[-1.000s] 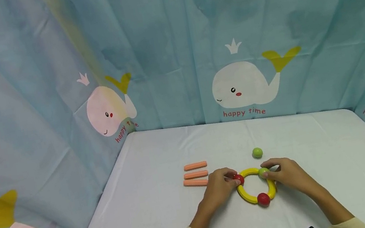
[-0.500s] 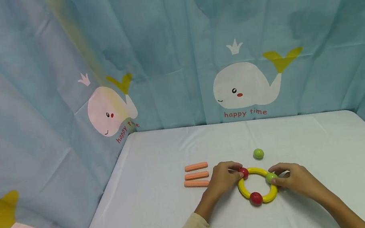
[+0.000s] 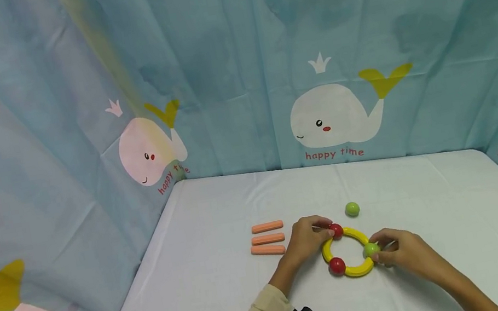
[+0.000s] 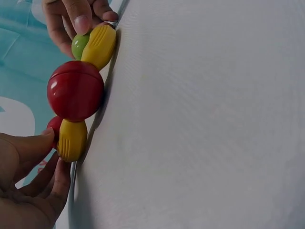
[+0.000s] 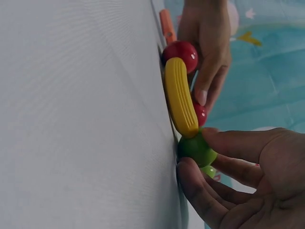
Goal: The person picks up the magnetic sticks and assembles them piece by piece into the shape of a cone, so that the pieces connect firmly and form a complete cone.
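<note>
A ring of yellow curved pieces lies on the white table, joined by two red balls and a green one. My left hand pinches the far red ball between thumb and fingers. At the ring's right side my right hand holds the green ball, thumb and fingertips around it, as the right wrist view also shows. Nearest to me is the other red ball, untouched; it looms large in the left wrist view. The yellow pieces carry grooves on their outer side.
A loose green ball lies beyond the ring. Left of my left hand, three orange sticks lie roughly parallel. A blue whale-print curtain stands along the table's far and side edges.
Between both hands the ring has turned clockwise seen from above: the left-held red ball went away from me, the green ball came nearer and right, the free red ball swung left.
</note>
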Demonstrator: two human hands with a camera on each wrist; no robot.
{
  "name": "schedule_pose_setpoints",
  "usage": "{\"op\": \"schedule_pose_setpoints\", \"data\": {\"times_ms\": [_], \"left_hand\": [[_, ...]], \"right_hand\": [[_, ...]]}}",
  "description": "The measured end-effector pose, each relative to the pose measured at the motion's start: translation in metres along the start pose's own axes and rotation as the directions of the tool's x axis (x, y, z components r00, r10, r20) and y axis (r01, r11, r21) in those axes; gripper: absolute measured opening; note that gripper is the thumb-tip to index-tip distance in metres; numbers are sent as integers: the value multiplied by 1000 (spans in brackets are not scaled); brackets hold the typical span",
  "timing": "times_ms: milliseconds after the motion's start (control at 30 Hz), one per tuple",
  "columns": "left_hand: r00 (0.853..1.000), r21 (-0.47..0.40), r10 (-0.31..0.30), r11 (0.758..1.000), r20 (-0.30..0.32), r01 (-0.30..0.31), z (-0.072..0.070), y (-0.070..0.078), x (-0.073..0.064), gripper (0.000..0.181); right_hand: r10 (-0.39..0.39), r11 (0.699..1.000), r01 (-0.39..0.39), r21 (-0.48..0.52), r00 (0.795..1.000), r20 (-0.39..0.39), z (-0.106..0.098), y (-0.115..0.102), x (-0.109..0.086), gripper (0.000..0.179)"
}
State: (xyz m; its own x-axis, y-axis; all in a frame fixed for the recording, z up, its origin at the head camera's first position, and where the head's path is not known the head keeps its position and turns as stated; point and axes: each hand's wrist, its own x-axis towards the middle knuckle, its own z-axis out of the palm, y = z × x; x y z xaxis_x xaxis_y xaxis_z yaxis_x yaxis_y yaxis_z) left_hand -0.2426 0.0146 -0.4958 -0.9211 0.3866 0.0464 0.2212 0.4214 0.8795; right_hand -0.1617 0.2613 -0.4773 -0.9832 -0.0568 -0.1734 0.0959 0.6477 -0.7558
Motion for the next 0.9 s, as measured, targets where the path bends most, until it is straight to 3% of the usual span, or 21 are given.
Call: {"op": "schedule_pose_setpoints", "data": {"times_ms": [333, 467, 633, 900], "left_hand": [[998, 33, 40, 999, -50, -39, -7, -1, -5, 24], [992, 60, 83, 995, -98, -77, -22, -1, -6, 26], [977, 93, 125, 990, -171, -110, -53, -10, -8, 28], [970, 41, -49, 997, -236, 61, -101, -36, -18, 31]], "right_hand": [[-12, 1000, 13, 17, 1000, -6, 2, 1, -3, 41], [-6, 1000, 6, 24, 1000, -1, 2, 2, -3, 42], [1, 1000, -1, 18, 1000, -2, 3, 1, -2, 42], [2, 1000, -2, -3, 1000, -12, 3, 1, -4, 42]]}}
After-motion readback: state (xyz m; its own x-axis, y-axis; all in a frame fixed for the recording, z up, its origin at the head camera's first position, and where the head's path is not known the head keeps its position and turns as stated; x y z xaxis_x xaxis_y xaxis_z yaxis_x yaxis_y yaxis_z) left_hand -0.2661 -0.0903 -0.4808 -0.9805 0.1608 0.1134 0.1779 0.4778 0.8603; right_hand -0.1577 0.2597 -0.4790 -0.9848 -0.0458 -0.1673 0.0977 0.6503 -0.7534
